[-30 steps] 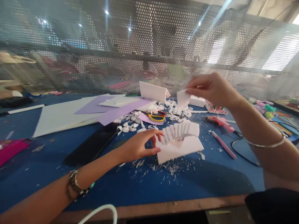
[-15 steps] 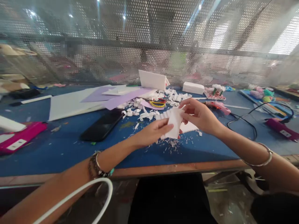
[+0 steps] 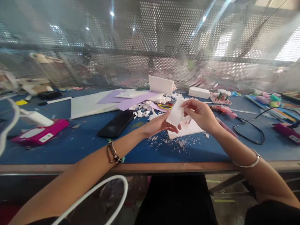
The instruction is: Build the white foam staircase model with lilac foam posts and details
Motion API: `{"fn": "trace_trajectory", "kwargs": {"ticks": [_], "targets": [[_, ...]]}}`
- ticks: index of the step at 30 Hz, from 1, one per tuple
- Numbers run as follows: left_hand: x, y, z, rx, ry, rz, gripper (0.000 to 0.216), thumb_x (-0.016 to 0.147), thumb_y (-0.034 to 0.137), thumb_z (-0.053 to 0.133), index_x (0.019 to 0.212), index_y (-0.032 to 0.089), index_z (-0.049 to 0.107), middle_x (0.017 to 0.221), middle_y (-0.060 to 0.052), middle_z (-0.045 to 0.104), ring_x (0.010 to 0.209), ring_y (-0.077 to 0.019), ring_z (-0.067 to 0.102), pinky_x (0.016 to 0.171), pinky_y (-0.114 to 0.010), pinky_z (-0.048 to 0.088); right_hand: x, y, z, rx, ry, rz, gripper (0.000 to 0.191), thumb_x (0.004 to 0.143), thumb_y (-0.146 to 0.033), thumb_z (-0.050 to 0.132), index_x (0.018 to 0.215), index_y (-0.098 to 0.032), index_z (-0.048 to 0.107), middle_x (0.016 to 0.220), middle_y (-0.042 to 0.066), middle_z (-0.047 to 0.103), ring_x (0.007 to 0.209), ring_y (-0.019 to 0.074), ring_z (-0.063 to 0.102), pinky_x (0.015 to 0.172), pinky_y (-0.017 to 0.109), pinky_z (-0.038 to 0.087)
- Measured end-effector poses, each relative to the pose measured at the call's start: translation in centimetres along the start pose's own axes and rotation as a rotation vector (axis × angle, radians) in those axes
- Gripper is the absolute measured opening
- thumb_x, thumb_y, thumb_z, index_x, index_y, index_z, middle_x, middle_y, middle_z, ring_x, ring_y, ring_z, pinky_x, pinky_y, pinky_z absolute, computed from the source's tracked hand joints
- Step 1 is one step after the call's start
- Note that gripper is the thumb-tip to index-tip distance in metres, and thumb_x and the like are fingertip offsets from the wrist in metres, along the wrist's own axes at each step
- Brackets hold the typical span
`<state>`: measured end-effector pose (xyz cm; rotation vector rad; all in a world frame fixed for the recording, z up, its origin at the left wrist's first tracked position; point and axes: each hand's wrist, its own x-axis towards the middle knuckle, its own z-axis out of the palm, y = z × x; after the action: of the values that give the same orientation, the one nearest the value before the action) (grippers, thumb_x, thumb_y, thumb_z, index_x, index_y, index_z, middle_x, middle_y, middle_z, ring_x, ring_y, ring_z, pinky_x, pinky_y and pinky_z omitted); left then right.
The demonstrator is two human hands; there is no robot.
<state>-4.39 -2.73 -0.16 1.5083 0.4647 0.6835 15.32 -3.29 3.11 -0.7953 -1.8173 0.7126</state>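
Both my hands hold one small white foam sheet piece (image 3: 176, 113) above the blue table (image 3: 77, 147). My left hand (image 3: 158, 124) pinches its lower left edge with closed fingers. My right hand (image 3: 200, 114) grips its upper right edge, fingers curled. Just behind and below the piece lies a white foam base (image 3: 187, 128) with white shavings (image 3: 173, 143) scattered in front of it.
A black phone (image 3: 116, 124) lies left of my hands. White and purple sheets (image 3: 93, 104), foam scraps, yellow-handled scissors (image 3: 164, 106), a pink glue gun (image 3: 222, 111) with a black cord, a pink knife (image 3: 225, 127) and a magenta box (image 3: 38, 134) are about. Perforated metal mesh (image 3: 150, 47) backs the table.
My right hand brought the white piece down from above the table to my left hand, which left the foam base and took hold of it. The view pulled back from the table.
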Motion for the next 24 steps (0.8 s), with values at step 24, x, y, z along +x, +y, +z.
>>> {"fn": "trace_trajectory", "kwargs": {"ticks": [24], "targets": [[-3.7,-1.3,-1.5,1.477,0.113,0.485,0.032,0.093,0.029,0.043,0.067,0.015,0.056,0.060,0.003,0.059,0.048,-0.0083,0.049,0.053,-0.024,0.031,-3.7,1.0,2.9,-0.886,-0.368,-0.539,0.064,0.076,-0.064,0.051,0.117,-0.014,0.046,0.117,0.017,0.049,0.111,0.0315,0.048,0.096,0.054,0.040]]}}
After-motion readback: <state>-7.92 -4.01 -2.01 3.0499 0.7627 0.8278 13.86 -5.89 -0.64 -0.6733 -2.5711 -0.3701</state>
